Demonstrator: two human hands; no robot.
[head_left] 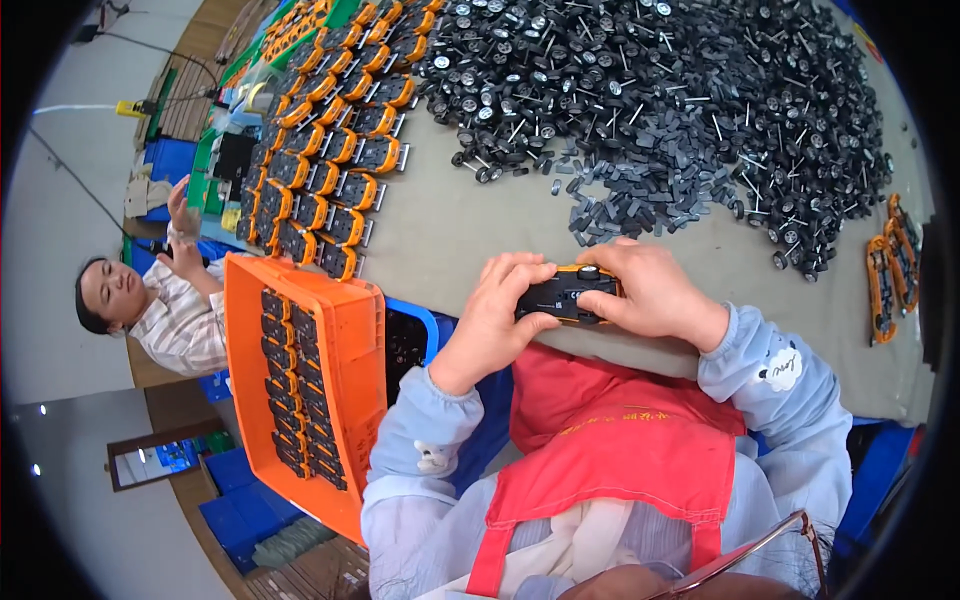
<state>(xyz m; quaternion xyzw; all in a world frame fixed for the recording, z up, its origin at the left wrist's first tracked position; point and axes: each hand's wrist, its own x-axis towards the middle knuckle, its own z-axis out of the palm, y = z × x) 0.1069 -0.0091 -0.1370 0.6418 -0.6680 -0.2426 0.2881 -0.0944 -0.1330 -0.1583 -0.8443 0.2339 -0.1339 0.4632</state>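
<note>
An orange toy car [552,297] is upside down at the table's near edge, its black underside facing up. One wheel shows at its far right corner. My left hand [497,312] grips the left end, with fingers over the far side and thumb at the near side. My right hand [655,297] closes on the right end, its thumb pressing on the underside. Beyond my hands lie a heap of small black plastic pieces [650,187] and a big pile of black wheels on metal axles [600,80].
Upturned orange toy cars [345,190] stand in rows at the far left. Left of me, an orange crate [362,345] holds more cars, beside a blue bin [425,312]. Several orange car parts [880,285] lie at the right. Another person [175,315] sits at the left.
</note>
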